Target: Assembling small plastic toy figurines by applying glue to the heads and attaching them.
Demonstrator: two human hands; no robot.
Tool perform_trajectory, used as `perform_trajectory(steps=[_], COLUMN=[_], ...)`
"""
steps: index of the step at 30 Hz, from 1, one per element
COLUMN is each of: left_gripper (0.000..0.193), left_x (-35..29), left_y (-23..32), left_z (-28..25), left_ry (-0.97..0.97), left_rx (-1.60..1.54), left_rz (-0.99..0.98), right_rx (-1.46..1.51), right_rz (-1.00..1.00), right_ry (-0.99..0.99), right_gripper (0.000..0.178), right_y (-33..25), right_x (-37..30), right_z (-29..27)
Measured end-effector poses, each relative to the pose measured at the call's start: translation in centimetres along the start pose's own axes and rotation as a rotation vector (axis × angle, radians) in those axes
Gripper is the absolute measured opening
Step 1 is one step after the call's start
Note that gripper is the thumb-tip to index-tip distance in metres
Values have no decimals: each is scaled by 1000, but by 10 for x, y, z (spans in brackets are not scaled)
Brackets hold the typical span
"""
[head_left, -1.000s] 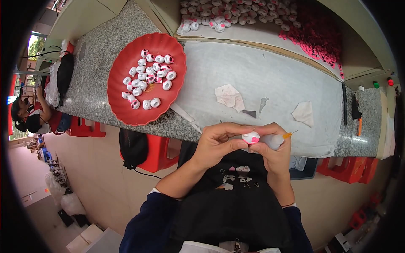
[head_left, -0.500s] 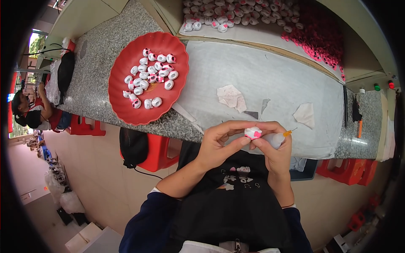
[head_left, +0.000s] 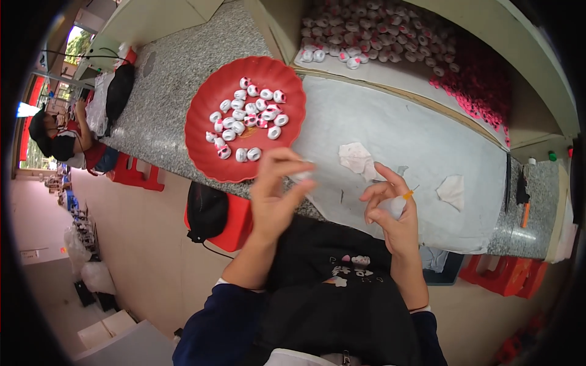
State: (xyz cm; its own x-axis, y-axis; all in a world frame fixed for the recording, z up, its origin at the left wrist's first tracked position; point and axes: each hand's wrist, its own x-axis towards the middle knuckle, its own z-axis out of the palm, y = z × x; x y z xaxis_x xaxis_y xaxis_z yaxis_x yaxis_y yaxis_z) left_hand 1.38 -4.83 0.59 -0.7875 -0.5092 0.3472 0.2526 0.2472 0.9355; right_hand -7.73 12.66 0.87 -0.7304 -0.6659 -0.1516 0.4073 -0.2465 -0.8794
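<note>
My left hand (head_left: 274, 195) is over the bench's front edge, just right of the red scalloped plate (head_left: 198, 122). Smeared by motion, its thumb and fingers pinch a small white bead-like figure (head_left: 303, 175). My right hand (head_left: 394, 213) is farther right, over the pale work sheet (head_left: 390, 131). Its palm and lower fingers grip a small translucent squeeze bottle (head_left: 395, 207) with an orange needle tip; the thumb and index finger are apart. In the plate lie several white figures (head_left: 238, 105) with pink parts and dark holes.
A shelf at the back bears a heap of white figures (head_left: 378, 36) and a pile of small pink pieces (head_left: 476, 91). Two scraps of white cloth (head_left: 355, 158) (head_left: 450, 192) lie on the sheet. Red stools (head_left: 229, 222) stand beneath the bench. Another person (head_left: 67, 143) sits at far left.
My left hand has moved left toward the plate with the white figure, away from my right hand. My right hand keeps the bottle, its index finger now raised. The whole view has shifted.
</note>
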Motion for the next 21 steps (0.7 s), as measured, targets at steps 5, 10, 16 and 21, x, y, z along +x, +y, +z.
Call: perform_trajectory(steps=[5,10,16,21], left_gripper=[38,26,18,21], left_x=[54,143,211,176], left_y=[21,-24,-105,-49], left_z=[-2,96,155,144], left_ry=[167,-185,-198,-214], left_rx=[685,657,1179,728], left_rz=[285,508,741,444], right_rx=[-129,1,39,67], right_rz=[-179,-256,-190,-139], right_ry=[105,101,220,305], right_gripper=[56,42,32,40], right_y=[-2,-8,-15,-21], right_x=[-2,-19,-33,-35], right_z=[-25,-40,-58,-68])
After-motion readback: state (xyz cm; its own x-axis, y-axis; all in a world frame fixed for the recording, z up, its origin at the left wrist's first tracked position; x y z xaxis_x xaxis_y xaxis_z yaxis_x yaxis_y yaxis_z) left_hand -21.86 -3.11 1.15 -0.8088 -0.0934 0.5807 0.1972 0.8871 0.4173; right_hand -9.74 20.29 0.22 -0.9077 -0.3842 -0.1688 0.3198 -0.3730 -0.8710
